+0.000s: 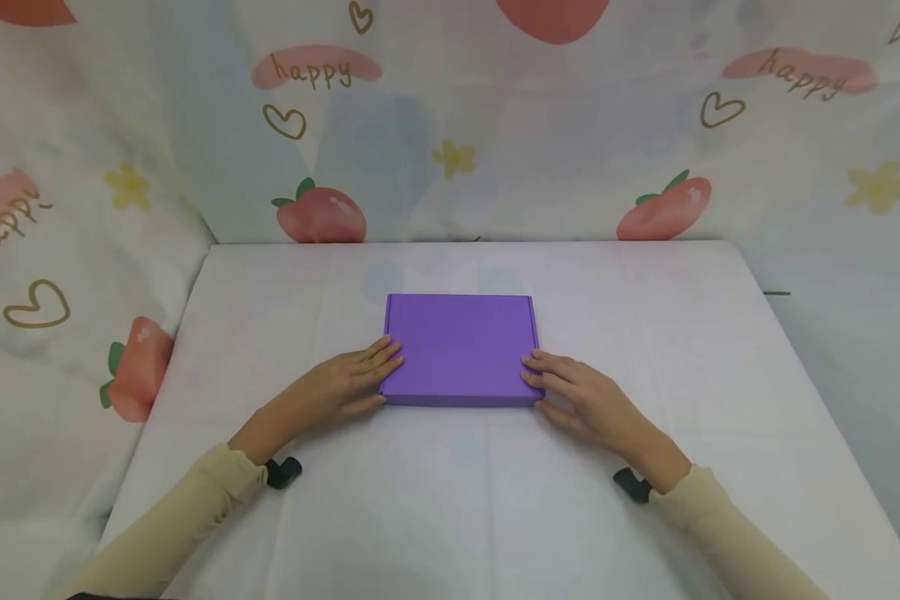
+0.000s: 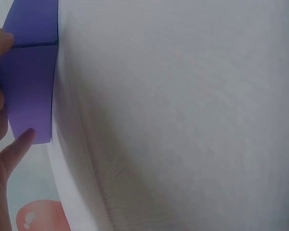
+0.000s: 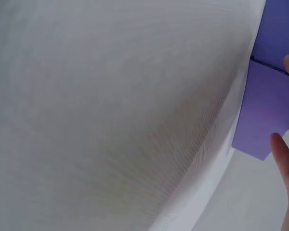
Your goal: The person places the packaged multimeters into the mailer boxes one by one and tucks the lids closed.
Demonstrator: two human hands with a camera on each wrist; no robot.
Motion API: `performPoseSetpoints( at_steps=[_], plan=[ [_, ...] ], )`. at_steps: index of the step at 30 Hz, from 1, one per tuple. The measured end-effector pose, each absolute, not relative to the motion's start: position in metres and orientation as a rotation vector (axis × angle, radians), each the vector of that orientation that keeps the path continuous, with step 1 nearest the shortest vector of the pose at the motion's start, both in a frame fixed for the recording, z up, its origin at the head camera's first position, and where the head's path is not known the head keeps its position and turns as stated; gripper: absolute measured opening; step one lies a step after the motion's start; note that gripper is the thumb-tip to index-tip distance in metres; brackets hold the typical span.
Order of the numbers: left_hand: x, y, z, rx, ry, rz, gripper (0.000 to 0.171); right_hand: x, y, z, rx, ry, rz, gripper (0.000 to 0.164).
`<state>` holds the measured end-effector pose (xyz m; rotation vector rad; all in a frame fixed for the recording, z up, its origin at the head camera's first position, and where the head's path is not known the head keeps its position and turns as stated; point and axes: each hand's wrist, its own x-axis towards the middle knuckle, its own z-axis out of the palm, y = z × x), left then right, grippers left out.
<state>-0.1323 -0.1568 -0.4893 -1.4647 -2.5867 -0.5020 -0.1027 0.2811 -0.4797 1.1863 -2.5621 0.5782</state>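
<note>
A flat purple box lies with its lid closed on the white-covered table. My left hand grips its left end, fingers over the top edge and thumb by the front corner. At the opposite end my right hand holds it the same way, fingertips bent over the lid's edge. In the left wrist view, the box's side wall shows with a fingertip against its far part. The right wrist view shows the other side wall, a thumb tip near the front corner and a finger touching the wall.
A white cloth covers the table. Behind and to the left hangs a printed curtain with fruit, hearts and lettering. A black wrist strap piece pokes out at the left cuff, another black piece at the right.
</note>
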Motion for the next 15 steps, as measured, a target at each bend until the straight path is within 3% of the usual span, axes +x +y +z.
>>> performPoseSetpoints(
  at_steps=[15],
  plan=[
    [-0.1342,-0.1548,-0.4886,-1.414,-2.594,-0.525,0.068,-0.1075,0.2766,-0.4755,1.157,-2.554,0.506,0.051]
  ],
)
